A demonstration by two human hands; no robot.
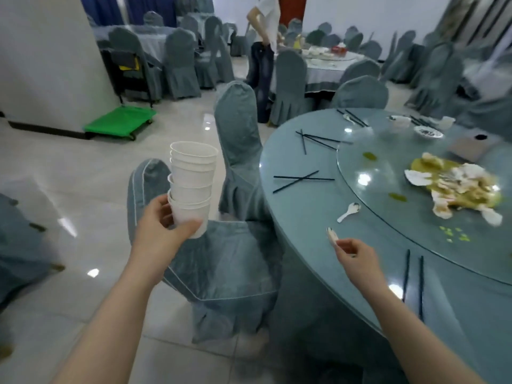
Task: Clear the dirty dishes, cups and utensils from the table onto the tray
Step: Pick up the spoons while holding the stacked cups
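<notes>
My left hand (163,225) grips the bottom of a tall stack of white cups (191,187), held upright over a covered chair left of the table. My right hand (356,254) pinches the handle of a white spoon (331,236) just above the near edge of the round table (299,167). Another white spoon (349,212) lies on the table beside the glass turntable (388,162). Black chopsticks (300,180) lie crossed on the table, with more pairs (318,139) farther back and a pair (414,281) near my right forearm. Small dishes (428,131) sit at the far side.
Food scraps and broken white pieces (457,189) are spread on the turntable. Covered chairs (238,139) stand against the table's left edge. A green trolley (120,121) sits on the floor by the wall. A person (263,51) stands at another table behind.
</notes>
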